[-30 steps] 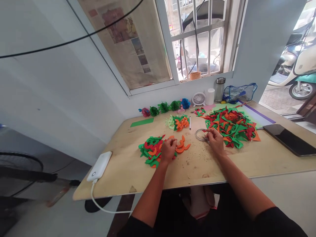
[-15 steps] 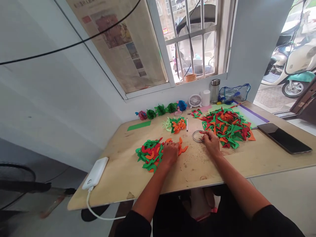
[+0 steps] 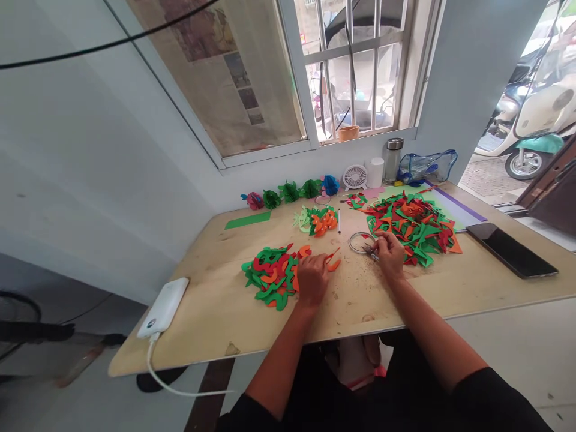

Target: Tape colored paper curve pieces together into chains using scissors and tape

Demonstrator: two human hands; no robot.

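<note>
My left hand (image 3: 312, 279) rests curled on the table at the right edge of a heap of cut green, red and orange paper pieces (image 3: 270, 277). Orange curved pieces (image 3: 333, 264) stick out beyond its fingertips. My right hand (image 3: 389, 256) is pinched around small metal scissors (image 3: 371, 252), with a thin metal ring (image 3: 361, 242) just left of it. A larger heap of green, red and orange pieces (image 3: 414, 227) lies to the right of that hand, not touching it.
A smaller orange and green cluster (image 3: 323, 221) and a white pen (image 3: 339, 221) lie beyond my hands. Paper flowers (image 3: 288, 192) line the wall. A black tablet (image 3: 510, 251) sits at right, a white power bank (image 3: 162, 307) at left.
My view has swung slightly, shifting the table left. My right hand has drawn back a little, showing the scissors. My left hand stays at the heap's edge.
</note>
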